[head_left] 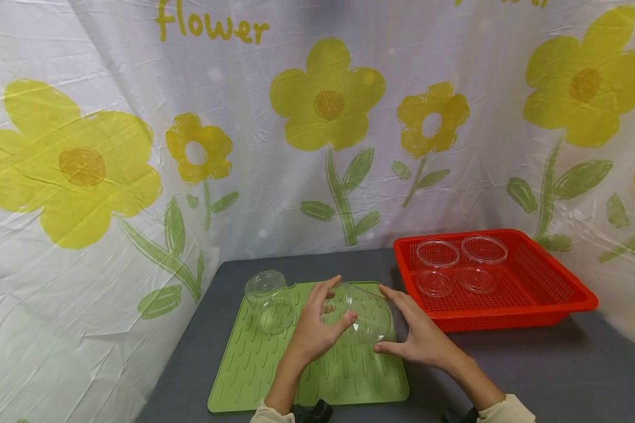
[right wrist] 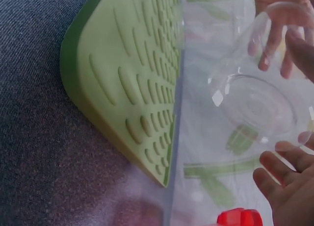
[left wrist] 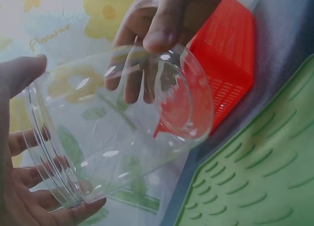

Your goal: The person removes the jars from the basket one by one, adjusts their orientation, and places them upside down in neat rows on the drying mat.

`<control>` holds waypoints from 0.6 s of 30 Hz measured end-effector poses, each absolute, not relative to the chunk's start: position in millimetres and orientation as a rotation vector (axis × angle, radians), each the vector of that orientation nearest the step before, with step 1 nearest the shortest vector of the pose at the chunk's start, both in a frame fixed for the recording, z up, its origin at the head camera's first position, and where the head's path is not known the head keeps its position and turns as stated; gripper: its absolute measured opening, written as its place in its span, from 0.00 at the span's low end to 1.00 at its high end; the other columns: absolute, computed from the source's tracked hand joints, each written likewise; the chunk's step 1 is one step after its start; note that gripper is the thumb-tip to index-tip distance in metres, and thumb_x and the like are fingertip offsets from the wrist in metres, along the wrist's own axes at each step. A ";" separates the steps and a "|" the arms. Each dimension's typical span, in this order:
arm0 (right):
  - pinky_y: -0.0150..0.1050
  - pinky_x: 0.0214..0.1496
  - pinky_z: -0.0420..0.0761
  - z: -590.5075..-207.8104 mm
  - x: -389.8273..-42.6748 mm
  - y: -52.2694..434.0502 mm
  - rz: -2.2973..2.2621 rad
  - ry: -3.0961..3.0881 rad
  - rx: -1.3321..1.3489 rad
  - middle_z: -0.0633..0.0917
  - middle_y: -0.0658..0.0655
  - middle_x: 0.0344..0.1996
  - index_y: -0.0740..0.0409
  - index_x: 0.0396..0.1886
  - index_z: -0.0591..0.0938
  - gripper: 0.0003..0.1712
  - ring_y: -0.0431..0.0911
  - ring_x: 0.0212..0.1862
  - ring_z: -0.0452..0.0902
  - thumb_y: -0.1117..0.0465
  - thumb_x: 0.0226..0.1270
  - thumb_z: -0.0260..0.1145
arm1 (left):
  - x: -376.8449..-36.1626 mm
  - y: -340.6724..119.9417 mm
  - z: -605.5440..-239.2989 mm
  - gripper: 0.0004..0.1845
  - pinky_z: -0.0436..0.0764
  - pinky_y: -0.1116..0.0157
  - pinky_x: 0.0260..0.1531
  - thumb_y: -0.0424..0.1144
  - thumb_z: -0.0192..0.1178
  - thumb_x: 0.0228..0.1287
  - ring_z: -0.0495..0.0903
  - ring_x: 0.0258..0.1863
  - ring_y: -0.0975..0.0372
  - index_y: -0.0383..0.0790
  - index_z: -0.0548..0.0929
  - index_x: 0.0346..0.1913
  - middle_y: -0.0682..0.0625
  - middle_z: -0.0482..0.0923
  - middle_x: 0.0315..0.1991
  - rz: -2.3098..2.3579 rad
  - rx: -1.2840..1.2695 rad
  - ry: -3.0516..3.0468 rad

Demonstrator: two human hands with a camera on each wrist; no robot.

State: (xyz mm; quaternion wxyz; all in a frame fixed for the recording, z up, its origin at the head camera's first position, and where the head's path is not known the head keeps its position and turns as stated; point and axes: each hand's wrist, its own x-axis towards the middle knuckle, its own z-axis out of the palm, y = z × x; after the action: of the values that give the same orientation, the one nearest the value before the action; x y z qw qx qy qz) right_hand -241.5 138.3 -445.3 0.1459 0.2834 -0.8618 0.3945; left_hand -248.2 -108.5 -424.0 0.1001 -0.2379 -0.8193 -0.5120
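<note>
Held cup: a clear plastic cup (head_left: 361, 314) lies tipped on its side above the green ribbed mat (head_left: 254, 364), gripped between both hands near the mat's 1 o'clock area.
Left hand: the left hand (head_left: 313, 329) curls round the cup's wide rim end; in the left wrist view the thumb and fingers (left wrist: 29, 174) wrap the threaded rim.
Right hand: the right hand (head_left: 420, 335) holds the cup's narrower base end from 3 o'clock, thumb under and fingers over it.
Second cup: another clear plastic cup (head_left: 267, 299) lies on its side on the mat at 10 o'clock, just beside the left hand, not touched.
Basket: a red plastic basket (head_left: 566, 288) stands on the grey table (head_left: 561, 376) at 3 o'clock of the mat, near it.
Basket contents: two upright clear cups (head_left: 438, 267) sit side by side in its far left part.
Backdrop: a white sheet with yellow flowers (head_left: 328, 100) hangs behind.
</note>
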 end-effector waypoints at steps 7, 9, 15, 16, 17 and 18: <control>0.63 0.66 0.75 -445.7 -242.3 139.6 1.151 -2.461 0.824 0.72 0.56 0.72 0.47 0.80 0.60 0.66 0.53 0.71 0.70 0.48 0.43 0.87 | -248.5 -114.3 -430.4 0.34 0.79 0.42 0.60 0.45 0.64 0.70 0.74 0.66 0.48 0.57 0.65 0.77 0.45 0.68 0.71 -1.624 -0.665 -2.330; 0.63 0.67 0.75 -446.3 -242.5 139.5 1.154 -2.462 0.827 0.71 0.55 0.74 0.45 0.81 0.59 0.67 0.52 0.72 0.69 0.47 0.43 0.87 | -248.4 -115.1 -431.4 0.34 0.79 0.43 0.59 0.45 0.62 0.71 0.75 0.65 0.48 0.57 0.65 0.77 0.45 0.69 0.70 -1.649 -0.653 -2.309; 0.60 0.68 0.74 -448.7 -243.6 138.7 1.210 -2.454 0.843 0.68 0.53 0.76 0.39 0.82 0.55 0.69 0.51 0.73 0.68 0.45 0.43 0.87 | -247.0 -116.1 -433.6 0.32 0.78 0.45 0.57 0.44 0.59 0.72 0.76 0.63 0.47 0.57 0.65 0.77 0.42 0.69 0.70 -1.684 -0.643 -2.275; 0.58 0.69 0.74 -449.0 -243.9 138.6 1.223 -2.448 0.849 0.68 0.52 0.76 0.39 0.82 0.55 0.69 0.51 0.73 0.69 0.45 0.44 0.87 | -246.9 -116.2 -434.1 0.32 0.79 0.44 0.56 0.44 0.58 0.73 0.76 0.63 0.47 0.56 0.65 0.77 0.41 0.69 0.70 -1.689 -0.644 -2.272; 0.55 0.70 0.75 -449.1 -244.2 138.5 1.241 -2.443 0.856 0.68 0.52 0.76 0.39 0.82 0.55 0.68 0.52 0.72 0.69 0.45 0.44 0.86 | -246.6 -116.3 -434.3 0.31 0.79 0.44 0.56 0.43 0.58 0.73 0.76 0.63 0.47 0.56 0.65 0.77 0.39 0.68 0.71 -1.697 -0.647 -2.267; 0.52 0.70 0.75 -449.4 -244.4 138.4 1.259 -2.437 0.864 0.68 0.52 0.76 0.38 0.82 0.55 0.68 0.52 0.72 0.69 0.46 0.45 0.86 | -246.6 -116.5 -434.8 0.31 0.78 0.44 0.56 0.43 0.57 0.73 0.76 0.63 0.46 0.55 0.65 0.77 0.38 0.68 0.71 -1.704 -0.651 -2.263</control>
State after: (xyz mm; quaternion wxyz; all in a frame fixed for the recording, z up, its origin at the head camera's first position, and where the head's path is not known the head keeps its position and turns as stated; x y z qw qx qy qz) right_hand -244.4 138.4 -449.4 0.1323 0.2978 -0.8399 0.4340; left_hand -246.6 -116.5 -434.8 0.1174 -0.2224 -0.7732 -0.5822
